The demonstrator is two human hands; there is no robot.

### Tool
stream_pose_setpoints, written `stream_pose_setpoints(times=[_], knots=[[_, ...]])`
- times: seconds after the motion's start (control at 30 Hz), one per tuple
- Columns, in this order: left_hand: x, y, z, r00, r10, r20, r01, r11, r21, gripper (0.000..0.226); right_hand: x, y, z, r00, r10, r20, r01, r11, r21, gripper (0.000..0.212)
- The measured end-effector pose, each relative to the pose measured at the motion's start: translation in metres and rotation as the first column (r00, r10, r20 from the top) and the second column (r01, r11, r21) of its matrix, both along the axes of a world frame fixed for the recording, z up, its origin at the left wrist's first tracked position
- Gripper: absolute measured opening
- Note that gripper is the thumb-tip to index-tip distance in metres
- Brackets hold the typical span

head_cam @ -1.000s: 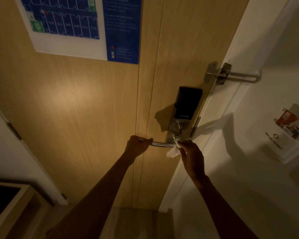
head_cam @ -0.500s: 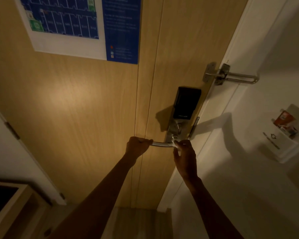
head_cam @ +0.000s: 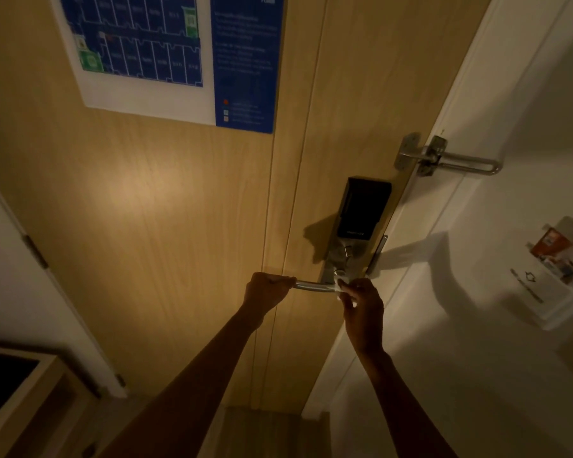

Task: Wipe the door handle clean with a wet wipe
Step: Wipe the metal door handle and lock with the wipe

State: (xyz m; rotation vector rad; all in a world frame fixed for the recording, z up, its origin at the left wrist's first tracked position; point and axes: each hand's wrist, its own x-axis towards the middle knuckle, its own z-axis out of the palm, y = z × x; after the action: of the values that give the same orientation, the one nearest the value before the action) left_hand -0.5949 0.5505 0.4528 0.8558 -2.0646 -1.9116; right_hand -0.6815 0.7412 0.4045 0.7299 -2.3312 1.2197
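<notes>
A silver lever door handle (head_cam: 313,286) sticks out leftward from a metal lock plate on the wooden door (head_cam: 179,226). My left hand (head_cam: 267,290) is closed around the handle's free end. My right hand (head_cam: 363,307) pinches a white wet wipe (head_cam: 340,281) against the handle's base at the lock plate. Only a small part of the wipe shows between my fingers.
A black electronic lock box (head_cam: 363,208) sits above the handle. Higher right, a metal swing guard latch (head_cam: 450,158) bridges the door and white frame. A blue evacuation plan (head_cam: 176,57) hangs on the door. A card holder (head_cam: 556,259) is on the right wall; a wooden cabinet (head_cam: 17,401) stands lower left.
My right hand has stayed at the handle's base, shifting the wipe up against the lock plate; the loose wipe hanging below a second ago is now bunched in my fingers. The left hand keeps its grip.
</notes>
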Motion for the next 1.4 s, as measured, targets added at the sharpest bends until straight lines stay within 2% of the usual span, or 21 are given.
stream_pose_setpoints(times=[0.07,0.27,0.43,0.5,0.57,0.67,0.8,0.97,1.13,1.3,1.4], knots=[[0.001,0.004,0.000,1.000,0.029,0.003,-0.029,0.999,-0.036,0.014,0.002,-0.007,-0.001,1.000,-0.029,0.012,0.029,1.000,0.003,0.022],[0.000,0.007,-0.001,0.997,0.075,0.022,-0.073,0.996,-0.058,0.014,0.012,-0.017,0.006,0.999,-0.047,-0.021,0.050,0.974,0.221,0.028],[-0.002,0.003,-0.005,0.998,0.064,0.014,-0.063,0.997,-0.038,0.013,0.005,0.002,0.008,0.998,-0.062,-0.025,0.066,0.980,0.190,0.026],[-0.004,0.002,-0.008,0.997,0.075,0.009,-0.075,0.997,-0.028,0.015,0.013,-0.016,0.009,0.999,0.000,-0.053,0.009,0.983,0.182,0.026],[-0.005,0.002,-0.009,0.998,0.067,0.010,-0.066,0.997,-0.030,0.016,0.020,-0.030,0.008,0.994,0.065,-0.088,-0.045,0.976,0.211,0.025],[-0.007,-0.003,-0.010,0.999,0.045,0.028,-0.044,0.998,-0.046,0.013,0.007,-0.018,0.008,0.993,0.047,-0.106,-0.016,0.960,0.280,0.028],[-0.010,-0.004,-0.011,0.998,0.052,0.034,-0.051,0.998,-0.033,0.016,-0.001,-0.005,0.003,1.000,-0.008,-0.029,0.015,0.976,0.219,0.026],[-0.007,-0.004,-0.009,0.999,0.033,-0.006,-0.033,0.999,0.024,0.036,0.013,-0.028,0.001,0.993,0.118,-0.015,-0.113,0.975,0.193,0.026],[-0.009,-0.007,-0.013,0.999,0.053,-0.002,-0.053,0.995,0.084,0.034,0.013,-0.023,0.016,0.993,0.113,0.014,-0.113,0.993,-0.025,0.024],[-0.007,-0.012,-0.017,0.999,0.012,-0.037,-0.006,0.987,0.162,0.043,0.018,-0.036,0.011,0.980,0.198,-0.016,-0.193,0.969,0.157,0.025],[-0.006,-0.009,-0.015,0.999,0.035,-0.017,-0.032,0.991,0.128,0.059,0.010,-0.031,0.011,0.986,0.166,-0.019,-0.161,0.972,0.171,0.024]])
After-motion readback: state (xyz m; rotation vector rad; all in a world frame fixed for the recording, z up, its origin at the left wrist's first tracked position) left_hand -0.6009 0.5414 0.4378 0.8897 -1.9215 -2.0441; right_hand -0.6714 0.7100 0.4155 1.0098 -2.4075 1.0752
